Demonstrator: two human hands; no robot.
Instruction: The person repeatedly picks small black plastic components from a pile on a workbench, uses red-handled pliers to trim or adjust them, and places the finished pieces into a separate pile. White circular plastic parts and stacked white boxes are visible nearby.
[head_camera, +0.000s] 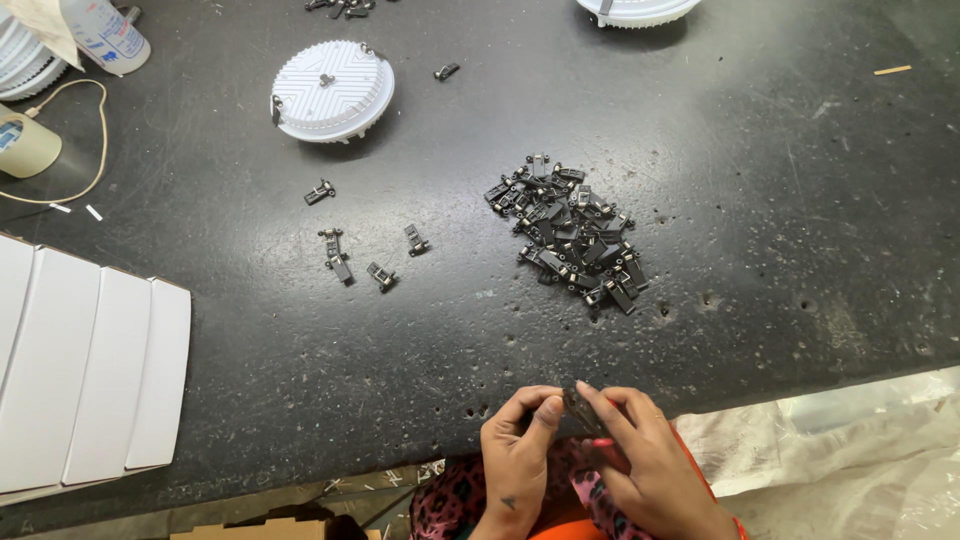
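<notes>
1. At the bottom centre of the frame I hold one small black spring clip (580, 408) between my two hands, just off the near edge of the dark worktable (760, 230), above my lap.
2. My left hand (517, 462) is curled, thumb and forefinger pinching the clip's left end; the other fingers are folded under.
3. My right hand (650, 465) comes in from the lower right, its fingers laid along the clip's upper side and closed on it. So both hands are pinching the same piece, fingertips almost touching.
4. I judge the clip to be very light and stiff, a bit of dark metal with a small spring, easy to lose if the grip slackens. It looks smooth, so it could slip or snap out sideways.
5. The best hold, I think, is on the flat arm at each end, fingers kept off the sprung hinge in the middle.
6. Both wrists rest low, bent inward toward each other, palms mostly hidden from view.
7. A loose pile of clips (570, 232) lies at mid-frame, well apart from my hands; four or five single clips (340, 262) are scattered to its left.
8. A round white lamp housing (332, 90) sits at upper left, and white flat panels (85, 370) at the left edge.
</notes>
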